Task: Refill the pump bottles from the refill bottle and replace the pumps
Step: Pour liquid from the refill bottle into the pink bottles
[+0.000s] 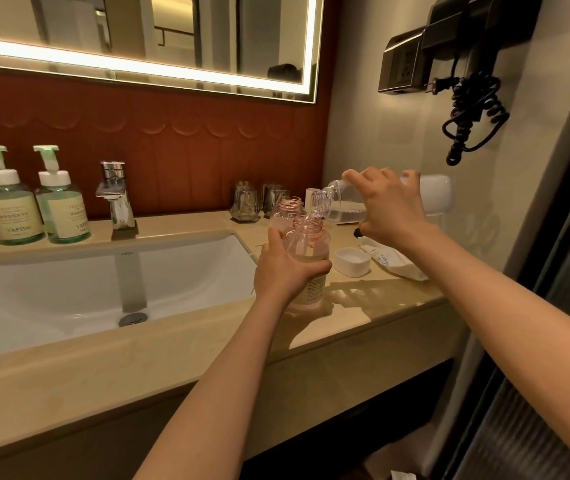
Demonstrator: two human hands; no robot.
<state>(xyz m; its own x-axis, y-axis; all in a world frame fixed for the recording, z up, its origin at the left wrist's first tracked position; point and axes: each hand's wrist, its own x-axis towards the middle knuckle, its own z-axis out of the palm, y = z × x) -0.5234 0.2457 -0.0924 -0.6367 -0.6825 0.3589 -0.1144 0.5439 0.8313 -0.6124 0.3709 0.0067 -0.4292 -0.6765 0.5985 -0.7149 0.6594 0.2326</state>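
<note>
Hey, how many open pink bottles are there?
2. One pink bottle is in the left hand beside the sink; the other bottle stands on the counter right behind it. More could hide behind the right hand.

I see the clear refill bottle (345, 209) tipped, its mouth over the uncapped front pink bottle (307, 245); the second pink bottle (288, 207) stands uncapped just behind.

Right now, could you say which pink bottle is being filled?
The nearer pink bottle, in the left hand under the refill bottle; the other stands behind.
</note>
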